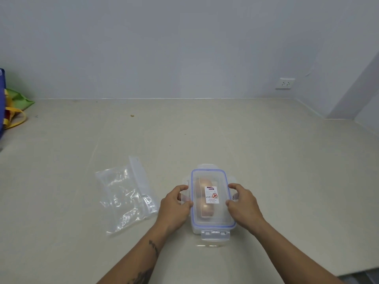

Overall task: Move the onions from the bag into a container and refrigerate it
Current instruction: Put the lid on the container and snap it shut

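A clear rectangular container (213, 224) with a blue-rimmed lid and a white label stands on the counter near the front. Two brown onions (205, 208) show through the lid, one behind the other. My left hand (176, 206) grips the clip flap on the container's left side. On the right side, my right hand (244, 203) grips the matching flap. The near-end flap sticks out flat and the far-end flap is also out. An empty clear zip bag (125, 193) lies flat to the left of the container.
A beige counter (287, 160) runs back to a pale wall with a socket (285, 83) at the right. Coloured cloth bags (12, 107) sit at the far left edge. A small brown scrap (132, 115) lies near the back.
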### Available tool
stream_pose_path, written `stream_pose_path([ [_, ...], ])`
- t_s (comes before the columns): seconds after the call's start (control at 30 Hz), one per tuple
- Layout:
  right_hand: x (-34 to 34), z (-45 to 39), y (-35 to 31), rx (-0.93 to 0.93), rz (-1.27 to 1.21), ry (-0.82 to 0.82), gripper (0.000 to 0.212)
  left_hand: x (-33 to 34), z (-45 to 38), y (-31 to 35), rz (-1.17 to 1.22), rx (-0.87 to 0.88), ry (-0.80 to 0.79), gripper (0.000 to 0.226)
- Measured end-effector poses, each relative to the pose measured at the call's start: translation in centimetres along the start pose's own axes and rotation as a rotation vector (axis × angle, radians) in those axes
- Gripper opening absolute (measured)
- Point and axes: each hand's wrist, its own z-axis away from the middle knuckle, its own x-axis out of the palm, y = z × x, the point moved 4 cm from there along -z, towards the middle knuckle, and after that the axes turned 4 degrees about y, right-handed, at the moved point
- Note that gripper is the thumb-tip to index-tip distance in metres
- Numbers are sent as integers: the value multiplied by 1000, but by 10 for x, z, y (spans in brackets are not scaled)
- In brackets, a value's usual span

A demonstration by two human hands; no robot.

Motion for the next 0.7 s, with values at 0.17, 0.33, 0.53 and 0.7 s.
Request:
stream_pose_path([
  [0.17,2,1,3,1,6,35,54,0,-2,1,-5,6,-9,45],
  [0.33,2,1,3,-7,12,17,53,1,-2,0,-1,10,0,45],
  [0.53,4,1,3,-4,0,27,53,4,1,-2,46,8,22,45],
  [0.7,3,4,5,-5,-10,42,51,6,4,-3,55,22,57,44],
])
